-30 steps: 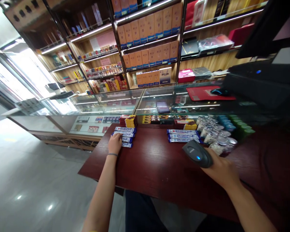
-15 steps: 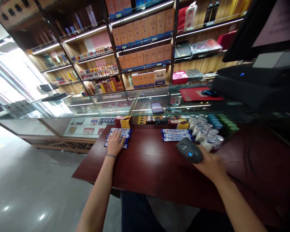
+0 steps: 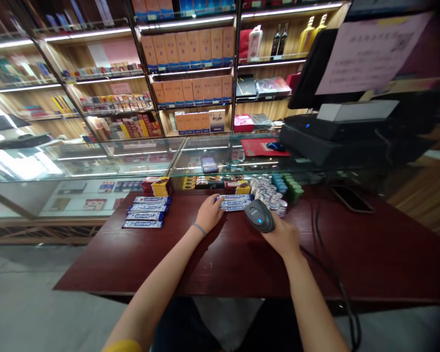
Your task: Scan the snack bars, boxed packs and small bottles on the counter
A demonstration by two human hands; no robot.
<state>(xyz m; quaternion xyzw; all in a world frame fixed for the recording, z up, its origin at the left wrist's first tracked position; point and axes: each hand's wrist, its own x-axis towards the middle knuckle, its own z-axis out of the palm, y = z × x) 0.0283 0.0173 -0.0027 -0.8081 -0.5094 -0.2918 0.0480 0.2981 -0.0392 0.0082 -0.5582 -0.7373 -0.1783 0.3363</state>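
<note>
Blue-and-white packets (image 3: 144, 215) lie on the dark red worktop (image 3: 238, 259) in two groups: four at the left, three near the middle. One left hand (image 3: 210, 213) has its fingers at the three's left end; whether they grip, I cannot tell. One right hand (image 3: 285, 235) wraps its fingers around one dark scanner (image 3: 258, 215). One phone (image 3: 352, 199) lies farther right.

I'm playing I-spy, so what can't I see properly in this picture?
All in the head view:
Scanner: its handle is hidden by the right grip.
Packets near the scanner: their left ends are partly covered by the left grip.
Paper: small writing, too blurred to read.
Blue boxes, top shelf: cut off by the upper edge.
</note>
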